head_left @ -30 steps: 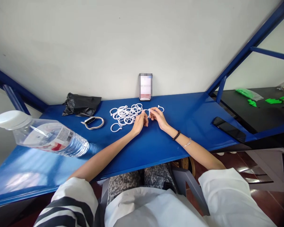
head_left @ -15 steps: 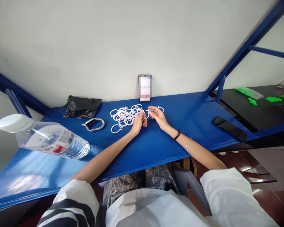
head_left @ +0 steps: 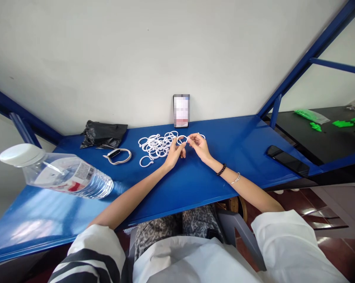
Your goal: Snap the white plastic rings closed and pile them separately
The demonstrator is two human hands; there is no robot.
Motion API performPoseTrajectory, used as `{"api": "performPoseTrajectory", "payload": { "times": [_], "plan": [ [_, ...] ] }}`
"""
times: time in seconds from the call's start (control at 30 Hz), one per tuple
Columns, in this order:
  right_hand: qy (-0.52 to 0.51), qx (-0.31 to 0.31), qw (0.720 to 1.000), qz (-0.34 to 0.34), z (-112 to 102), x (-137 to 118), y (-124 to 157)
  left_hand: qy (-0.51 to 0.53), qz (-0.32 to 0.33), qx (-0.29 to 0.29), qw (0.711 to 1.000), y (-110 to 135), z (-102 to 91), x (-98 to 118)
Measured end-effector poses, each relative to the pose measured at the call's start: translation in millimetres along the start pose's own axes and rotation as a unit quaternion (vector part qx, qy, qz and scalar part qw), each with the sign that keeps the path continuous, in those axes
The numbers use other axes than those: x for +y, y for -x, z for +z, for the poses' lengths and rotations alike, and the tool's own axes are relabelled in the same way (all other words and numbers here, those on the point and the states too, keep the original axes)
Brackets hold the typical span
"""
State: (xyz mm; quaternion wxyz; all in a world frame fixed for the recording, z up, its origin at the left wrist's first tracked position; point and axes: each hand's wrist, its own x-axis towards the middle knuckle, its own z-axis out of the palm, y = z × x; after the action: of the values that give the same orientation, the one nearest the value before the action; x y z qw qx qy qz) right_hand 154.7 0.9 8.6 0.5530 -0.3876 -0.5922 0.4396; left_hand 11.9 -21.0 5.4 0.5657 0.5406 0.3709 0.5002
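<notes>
A white plastic ring (head_left: 182,136), like a curtain ring, is held between my two hands above the table. My left hand (head_left: 174,154) grips its left and lower side, fingers curled. With thumb and fingertips pinched, my right hand (head_left: 200,147) holds the ring's right side. Just left of my left hand lies a loose pile of similar white rings (head_left: 154,146), and one ring (head_left: 146,161) sits at the pile's near edge. Another white ring (head_left: 204,136) shows partly behind my right hand.
On the blue table (head_left: 224,137), a phone (head_left: 181,111) leans against the wall. To the left are a black plastic bag (head_left: 103,134), a wristwatch (head_left: 118,156) and a large water bottle (head_left: 74,175). A dark phone (head_left: 287,160) lies at the right.
My left thumb has shifted up and right onto the ring. The ring has tilted and turned slightly left, and both hands are closer together on it.
</notes>
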Motion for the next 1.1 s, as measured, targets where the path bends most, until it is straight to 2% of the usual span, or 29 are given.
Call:
{"api": "performPoseTrajectory", "payload": {
  "times": [0.23,0.6,0.83,1.0,1.1],
  "plan": [
    [0.001,-0.002,1.000,-0.013,-1.1,0.0,1.0,-0.033,0.013,0.011,0.999,0.2,-0.2,-2.6],
    [0.003,-0.017,1.000,0.003,-1.4,-1.9,1.7,-0.047,0.020,0.053,0.997,0.8,0.7,-1.7],
    [0.012,-0.010,1.000,0.003,-2.1,2.7,0.8,-0.071,0.061,0.057,0.994,2.8,-0.7,-3.1],
    [0.050,-0.004,0.998,-0.026,-1.9,2.5,1.8,-0.078,0.068,0.061,0.993,3.1,-0.9,-4.0],
    [0.110,-0.006,0.992,-0.063,-3.3,-2.9,2.1,-0.081,0.067,0.067,0.992,3.8,-0.1,-3.0]
  ]
}}
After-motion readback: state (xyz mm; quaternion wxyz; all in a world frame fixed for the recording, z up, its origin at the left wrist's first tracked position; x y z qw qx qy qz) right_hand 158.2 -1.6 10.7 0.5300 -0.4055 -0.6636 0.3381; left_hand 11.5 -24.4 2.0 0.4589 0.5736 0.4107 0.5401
